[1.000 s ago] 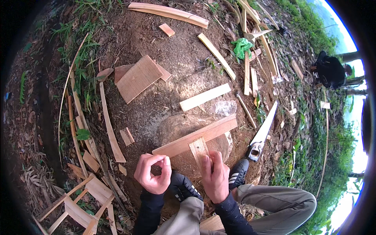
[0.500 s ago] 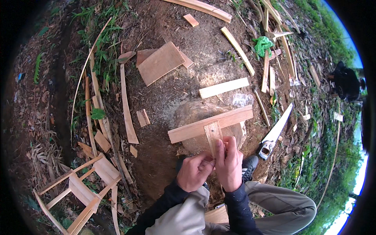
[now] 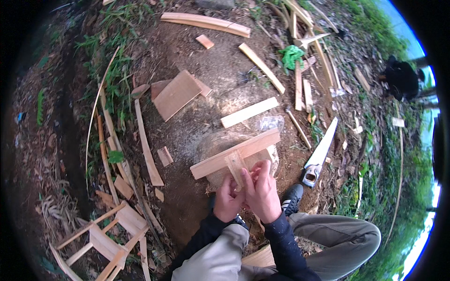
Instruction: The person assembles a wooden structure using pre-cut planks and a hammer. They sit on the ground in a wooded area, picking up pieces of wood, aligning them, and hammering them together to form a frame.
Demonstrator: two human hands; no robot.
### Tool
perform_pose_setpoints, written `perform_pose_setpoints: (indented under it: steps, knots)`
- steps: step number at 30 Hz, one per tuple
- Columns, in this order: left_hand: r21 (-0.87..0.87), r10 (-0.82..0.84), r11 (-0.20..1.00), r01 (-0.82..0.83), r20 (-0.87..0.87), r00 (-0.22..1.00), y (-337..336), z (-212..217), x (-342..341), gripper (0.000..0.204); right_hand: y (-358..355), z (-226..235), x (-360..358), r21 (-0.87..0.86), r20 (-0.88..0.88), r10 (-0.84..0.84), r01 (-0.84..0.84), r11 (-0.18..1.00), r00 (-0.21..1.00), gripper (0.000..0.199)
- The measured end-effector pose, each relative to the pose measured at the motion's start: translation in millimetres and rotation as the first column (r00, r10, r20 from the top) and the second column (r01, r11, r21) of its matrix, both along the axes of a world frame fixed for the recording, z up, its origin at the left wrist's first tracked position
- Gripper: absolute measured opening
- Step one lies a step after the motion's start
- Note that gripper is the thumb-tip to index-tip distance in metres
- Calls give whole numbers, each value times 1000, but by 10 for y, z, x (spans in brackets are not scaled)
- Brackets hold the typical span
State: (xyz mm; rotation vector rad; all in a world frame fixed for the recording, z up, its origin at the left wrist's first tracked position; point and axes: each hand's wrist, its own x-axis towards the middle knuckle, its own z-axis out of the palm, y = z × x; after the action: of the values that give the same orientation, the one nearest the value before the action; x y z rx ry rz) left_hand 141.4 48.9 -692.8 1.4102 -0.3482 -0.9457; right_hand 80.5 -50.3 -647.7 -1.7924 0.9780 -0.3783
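Close in front of me, my left hand (image 3: 227,200) and my right hand (image 3: 264,193) are closed around the near end of a short wooden slat (image 3: 234,164). The slat's far end lies across a longer wooden board (image 3: 211,164), the two forming a T. Beneath them is a tree stump (image 3: 202,149), largely covered by the board and my hands. My fingers overlap, so whether a smaller thing is pinched between them is hidden. Just beyond the board, a pale wooden strip (image 3: 249,112) lies on the ground next to a clear plastic bag (image 3: 270,123).
A handsaw (image 3: 320,151) lies to the right, near my shoe (image 3: 292,197). A hammer (image 3: 298,128) rests left of it. Thin wooden panels (image 3: 177,96) lie farther off, and a wooden frame (image 3: 106,241) stands at lower left. A green plastic bag (image 3: 292,56) sits near scrap wood.
The view has shifted, so most things on the ground appear lower and farther left. My hands still hold the slat, with the right fingers bent more closely around it.
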Motion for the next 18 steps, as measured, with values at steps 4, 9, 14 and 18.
perform_pose_setpoints:
  steps: [4,9,14,18]
  knots:
    - [51,-67,996,69,-36,997,-14,-13,11,37,-62,-37,-155,86,30,-68,65,994,997,28]
    - [-30,-22,999,22,5,1000,-47,41,12,35,-562,-153,-533,-128,-84,-238,226,966,968,27]
    - [-69,-108,992,102,-97,989,-135,133,-85,31,-1600,-1882,-1906,-391,-457,-560,410,824,691,28]
    - [-39,-81,996,78,-97,992,-111,163,-32,32,-1825,-2506,-2049,-369,-544,-467,302,879,697,24]
